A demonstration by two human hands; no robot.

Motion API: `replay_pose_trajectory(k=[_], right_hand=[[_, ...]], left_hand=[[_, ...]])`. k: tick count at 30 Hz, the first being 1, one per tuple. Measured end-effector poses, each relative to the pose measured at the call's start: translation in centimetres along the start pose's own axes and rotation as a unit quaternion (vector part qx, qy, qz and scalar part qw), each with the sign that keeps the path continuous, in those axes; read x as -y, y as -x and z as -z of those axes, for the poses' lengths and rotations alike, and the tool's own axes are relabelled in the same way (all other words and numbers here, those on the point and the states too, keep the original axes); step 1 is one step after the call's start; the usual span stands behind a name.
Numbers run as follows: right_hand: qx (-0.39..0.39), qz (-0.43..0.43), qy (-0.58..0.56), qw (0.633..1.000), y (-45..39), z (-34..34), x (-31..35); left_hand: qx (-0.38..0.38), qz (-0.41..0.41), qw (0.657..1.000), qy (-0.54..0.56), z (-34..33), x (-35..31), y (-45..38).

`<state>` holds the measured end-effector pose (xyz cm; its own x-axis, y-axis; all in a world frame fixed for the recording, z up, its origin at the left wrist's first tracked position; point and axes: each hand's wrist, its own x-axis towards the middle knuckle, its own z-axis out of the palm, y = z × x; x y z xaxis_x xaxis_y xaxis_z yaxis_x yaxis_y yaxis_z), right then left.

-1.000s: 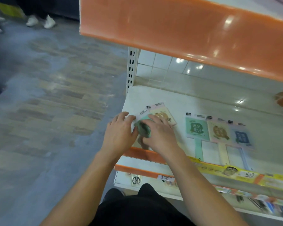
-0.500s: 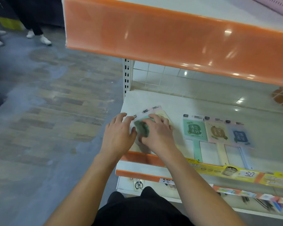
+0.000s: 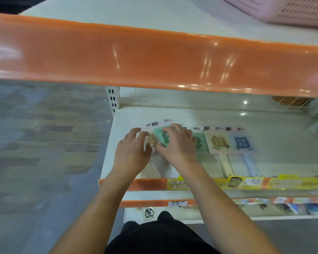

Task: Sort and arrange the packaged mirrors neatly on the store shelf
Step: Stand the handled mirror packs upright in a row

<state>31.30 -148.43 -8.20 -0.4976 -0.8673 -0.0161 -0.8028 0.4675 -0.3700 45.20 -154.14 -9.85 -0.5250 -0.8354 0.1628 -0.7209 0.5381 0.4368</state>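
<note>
Near edge: orange shelf lip with yellow price strip (image 3: 246,183). On the white shelf (image 3: 275,162), left hand (image 3: 131,153) rests with fingers curved over a fanned stack of packaged mirrors (image 3: 154,125); right hand (image 3: 178,145) grips the green packet (image 3: 162,137) atop it. At 3 o'clock lies a row: green, cream (image 3: 218,142) and blue (image 3: 242,143) mirrors. At 12 o'clock, upper shelf edge (image 3: 154,59).

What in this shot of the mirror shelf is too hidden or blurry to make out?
- Head view: pile of packets, its count hidden under left hand and right hand.
- Green mirror packet, partly behind the right hand.
- Price tag, blurred.
- Pink basket, cut off by the frame edge.
</note>
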Motion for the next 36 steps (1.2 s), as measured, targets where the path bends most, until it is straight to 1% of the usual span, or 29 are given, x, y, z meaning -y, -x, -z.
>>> replay_pose_trajectory(k=[5, 14, 19, 25, 30, 36], right_hand=[[-0.007, -0.051, 0.010, 0.999, -0.1, 0.9, -2.2], [-0.004, -0.089, 0.015, 0.996, -0.2, 2.0, -4.8], [-0.003, -0.100, 0.021, 0.995, -0.3, 1.8, -5.4], [0.000, -0.137, 0.041, 0.990, -0.2, 0.6, -5.8], [-0.001, -0.137, 0.063, 0.989, 0.0, 0.1, -5.7], [-0.037, -0.134, 0.045, 0.989, 0.6, 0.0, -5.1]], left_hand=[[0.028, -0.027, 0.999, -0.005, -0.9, -2.1, -1.0], [0.056, -0.037, 0.998, 0.002, -2.2, -4.1, -2.2], [0.049, -0.046, 0.998, 0.010, -2.3, -4.0, -2.6], [0.053, -0.033, 0.998, 0.017, -2.3, -3.6, -2.2], [0.051, -0.023, 0.998, 0.018, -2.2, -2.4, -1.8], [0.044, -0.034, 0.998, 0.025, -2.1, -1.7, -1.3]])
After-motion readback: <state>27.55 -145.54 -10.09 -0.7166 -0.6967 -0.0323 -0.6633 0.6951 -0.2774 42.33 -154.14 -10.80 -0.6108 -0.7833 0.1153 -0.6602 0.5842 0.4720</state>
